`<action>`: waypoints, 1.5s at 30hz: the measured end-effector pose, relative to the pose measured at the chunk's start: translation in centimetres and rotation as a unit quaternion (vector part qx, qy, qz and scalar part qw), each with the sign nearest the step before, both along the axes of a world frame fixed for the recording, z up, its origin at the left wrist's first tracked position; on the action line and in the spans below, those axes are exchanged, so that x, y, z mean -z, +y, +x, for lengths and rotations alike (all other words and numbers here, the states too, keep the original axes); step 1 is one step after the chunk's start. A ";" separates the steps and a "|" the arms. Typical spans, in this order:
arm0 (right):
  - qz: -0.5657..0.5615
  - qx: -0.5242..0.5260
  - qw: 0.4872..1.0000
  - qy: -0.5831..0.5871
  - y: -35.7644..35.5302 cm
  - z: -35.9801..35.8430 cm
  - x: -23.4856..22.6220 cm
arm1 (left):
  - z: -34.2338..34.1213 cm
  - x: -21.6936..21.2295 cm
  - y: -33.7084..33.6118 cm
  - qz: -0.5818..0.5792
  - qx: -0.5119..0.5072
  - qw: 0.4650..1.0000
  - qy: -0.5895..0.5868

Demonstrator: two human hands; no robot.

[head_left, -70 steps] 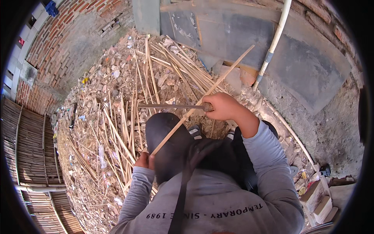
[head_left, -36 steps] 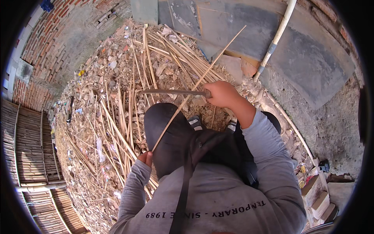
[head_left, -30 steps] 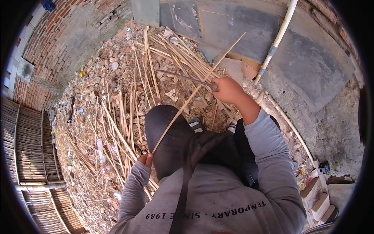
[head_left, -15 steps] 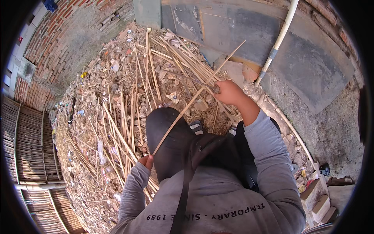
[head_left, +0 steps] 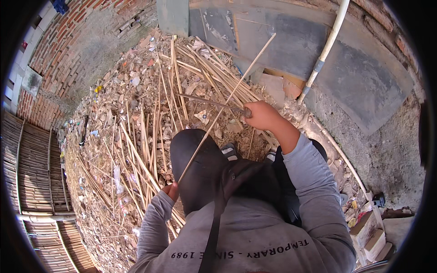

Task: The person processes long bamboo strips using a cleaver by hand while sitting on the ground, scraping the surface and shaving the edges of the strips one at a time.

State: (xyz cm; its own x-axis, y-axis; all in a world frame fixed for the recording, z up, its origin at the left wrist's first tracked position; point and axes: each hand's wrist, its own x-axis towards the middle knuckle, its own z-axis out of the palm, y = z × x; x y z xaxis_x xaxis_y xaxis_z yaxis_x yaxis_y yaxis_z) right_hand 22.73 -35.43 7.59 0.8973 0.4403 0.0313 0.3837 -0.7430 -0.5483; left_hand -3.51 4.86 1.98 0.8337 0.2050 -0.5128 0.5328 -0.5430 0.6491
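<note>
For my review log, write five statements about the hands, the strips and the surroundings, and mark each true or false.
1. The right hand grips a long-bladed tool. True.
2. The left hand is empty. False: it holds the lower end of a pale strip.
3. In this view, the blade crosses that strip. True.
4. The loose strips all lie parallel. False: they lie at differing angles.
5. A slatted screen stands on the left. True.

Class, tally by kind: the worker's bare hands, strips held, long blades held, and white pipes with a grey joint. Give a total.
Hands (left hand, right hand): 2
Held strip: 1
Held blade: 1
White pipe with grey joint: 1
Total: 5
</note>
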 end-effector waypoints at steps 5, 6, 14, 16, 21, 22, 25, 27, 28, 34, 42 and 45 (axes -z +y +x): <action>-0.062 -0.024 0.998 -0.008 1.1 -1.4 -2.7 | -0.6 0.3 0.0 -0.003 0.008 0.999 0.032; -0.057 -0.026 0.998 -0.013 0.6 -1.0 -2.3 | -0.8 0.8 0.3 0.000 0.009 1.000 0.025; 0.001 0.053 0.999 -0.010 0.2 -0.3 -1.5 | -0.3 -0.8 -0.9 0.014 0.001 1.000 -0.008; -0.061 0.011 0.998 -0.007 1.2 -1.5 -2.9 | -0.6 -1.7 -1.6 0.027 0.002 1.000 -0.008; -0.079 -0.014 0.996 -0.025 0.5 -1.3 -2.7 | 0.2 -3.8 -2.9 0.040 0.030 0.999 -0.010; -0.040 0.017 0.999 -0.009 -0.6 0.1 -0.9 | 0.2 -4.2 -3.2 0.041 0.030 0.999 -0.006; -0.001 0.075 0.997 -0.008 -1.5 1.4 0.5 | 0.9 -5.2 -3.7 0.057 0.016 0.998 -0.010; 0.003 0.079 0.997 -0.018 -0.9 1.4 0.1 | -0.1 -2.4 -1.7 0.076 0.038 0.996 -0.040; 0.001 0.075 0.997 -0.018 -0.9 1.0 -0.2 | 0.2 -2.4 -1.9 0.083 0.054 0.994 -0.051; -0.098 -0.032 0.995 -0.013 0.7 -2.0 -3.2 | 0.4 -4.7 -3.9 0.070 0.052 0.995 -0.048; 0.026 0.101 0.994 -0.019 -2.2 2.0 0.4 | 0.7 -5.1 -3.9 0.053 0.053 0.994 -0.085; 0.019 0.093 0.995 -0.030 -1.9 1.6 -0.1 | 0.5 -3.9 -2.7 0.080 0.066 0.992 -0.072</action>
State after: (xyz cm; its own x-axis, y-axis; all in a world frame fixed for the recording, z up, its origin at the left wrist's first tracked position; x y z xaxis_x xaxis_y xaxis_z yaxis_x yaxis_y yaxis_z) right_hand 24.31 -37.36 7.72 0.9591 0.2646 0.1007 0.2746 -0.7831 -0.5580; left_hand -3.01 2.20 5.92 0.9211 0.1590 -0.3554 0.3582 -0.7039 0.6133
